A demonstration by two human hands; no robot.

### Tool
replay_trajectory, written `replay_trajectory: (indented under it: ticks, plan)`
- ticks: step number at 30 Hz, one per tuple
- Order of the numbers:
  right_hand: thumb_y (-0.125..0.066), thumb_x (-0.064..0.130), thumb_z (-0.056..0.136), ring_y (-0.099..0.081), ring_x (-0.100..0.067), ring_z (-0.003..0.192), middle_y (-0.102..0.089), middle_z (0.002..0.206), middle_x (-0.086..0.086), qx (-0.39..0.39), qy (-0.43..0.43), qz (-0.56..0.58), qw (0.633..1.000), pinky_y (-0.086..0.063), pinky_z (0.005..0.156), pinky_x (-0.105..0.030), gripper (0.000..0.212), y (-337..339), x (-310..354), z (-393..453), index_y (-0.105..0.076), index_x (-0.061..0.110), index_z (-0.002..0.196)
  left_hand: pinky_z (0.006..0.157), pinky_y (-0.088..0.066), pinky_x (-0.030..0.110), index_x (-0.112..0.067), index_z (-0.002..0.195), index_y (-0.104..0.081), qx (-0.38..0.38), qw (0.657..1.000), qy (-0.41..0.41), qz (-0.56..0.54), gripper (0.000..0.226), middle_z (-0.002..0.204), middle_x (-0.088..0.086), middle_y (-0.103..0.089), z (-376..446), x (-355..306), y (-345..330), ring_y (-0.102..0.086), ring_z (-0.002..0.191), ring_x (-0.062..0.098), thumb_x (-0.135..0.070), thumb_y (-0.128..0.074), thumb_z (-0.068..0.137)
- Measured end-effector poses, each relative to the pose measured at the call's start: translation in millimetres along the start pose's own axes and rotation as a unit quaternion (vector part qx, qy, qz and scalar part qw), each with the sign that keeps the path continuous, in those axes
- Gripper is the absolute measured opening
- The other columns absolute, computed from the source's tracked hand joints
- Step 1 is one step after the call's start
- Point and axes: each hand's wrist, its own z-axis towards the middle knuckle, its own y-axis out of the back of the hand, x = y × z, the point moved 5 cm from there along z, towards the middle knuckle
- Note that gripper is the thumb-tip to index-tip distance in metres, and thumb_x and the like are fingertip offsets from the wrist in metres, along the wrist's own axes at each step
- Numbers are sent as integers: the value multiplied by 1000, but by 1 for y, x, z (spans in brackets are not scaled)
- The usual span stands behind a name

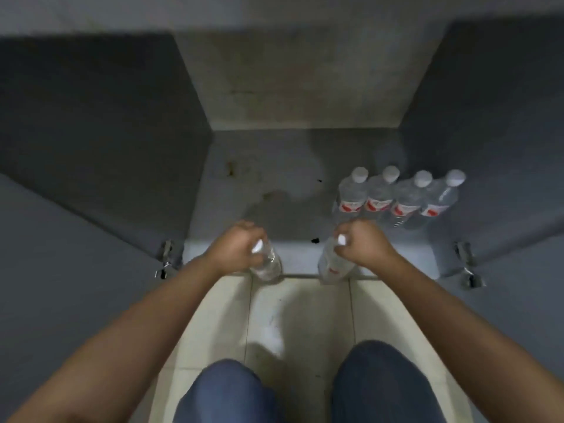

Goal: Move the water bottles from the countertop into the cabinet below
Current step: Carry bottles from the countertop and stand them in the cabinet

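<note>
Head view, looking down into open grey cabinet [305, 166], both doors swung wide. Frame is motion-blurred, so fine detail is soft.

L hand [235, 245] clenched round the neck of a clear plastic water bottle w/ white cap [267, 264]; cap pokes out beside the knuckles, bottle body hangs below the hand, tilted toward the right. Bottle sits over the front lip of the cabinet floor, can't tell if the base is touching.

R hand [361, 245] clenched on the neck of a second clear plastic bottle w/ white cap and red label [334, 265]; cap visible at the fingers, body hangs down to the left of the hand, at the cabinet's front edge. Contact w/ the floor not discernible either.

Row of four clear water bottles w/ white caps and red-white labels [399, 199] stands upright inside the cabinet, at the right side of its floor, packed side by side and touching, rightmost one near the right wall. R-hand bottle is just in front of the row's left end, apart from it.

Cabinet floor has dark stains and a few black specks, left half bare. Metal hinges [166, 257] show at both door edges.

Pale tiled floor [299, 306] below; both bare forearms reach fwd, knees in blue jeans [375, 383] at bottom of frame.
</note>
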Motion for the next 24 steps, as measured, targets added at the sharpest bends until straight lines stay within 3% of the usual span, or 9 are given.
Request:
replay_trajectory:
  ticks: [3,8,11,14,19,24]
  plan:
    - [-62,9,80,-61,-32,106,-70,112,-19,-52,12,-6,999,-48,87,-30,27,-10,3,26,-70,6,106,87,-43,33,1,99,-66,-30,999,-15,22,37,101,24,-66,19,14,-8,-58,100,34,-19,-63,68]
    - [-58,19,86,-58,-30,106,-63,113,-21,-87,1,-40,995,-45,85,-26,24,-11,14,49,-67,5,103,95,-30,28,-6,118,-56,-43,996,15,79,40,122,16,-57,41,18,-13,-47,116,29,-16,-60,79]
    - [-60,25,84,-56,-29,110,-58,119,-19,-60,18,-70,996,-44,92,-28,33,-16,17,50,-62,6,112,102,-31,31,-4,134,-39,-69,994,28,84,51,136,18,-44,48,19,-17,-38,126,28,-15,-51,86]
    - [-61,16,83,-56,-33,111,-55,123,-18,-23,40,-97,994,-46,93,-32,43,-21,13,47,-53,9,125,110,-28,34,1,140,-29,-118,991,23,56,53,144,22,-36,50,24,-19,-32,135,31,-14,-47,92]
    - [-58,15,86,-56,-32,108,-57,117,-20,-32,48,-117,992,-46,86,-31,28,-11,16,50,-56,2,111,117,-17,29,4,140,-26,-128,991,0,44,51,150,23,-27,50,26,-19,-19,143,30,-14,-42,96]
    - [-55,17,90,-53,-36,114,-53,123,-22,-30,43,-148,988,-45,90,-35,32,3,22,76,-53,2,118,118,-8,26,3,143,-15,-122,991,-13,61,56,155,17,-17,50,28,-20,-7,146,26,-18,-38,97]
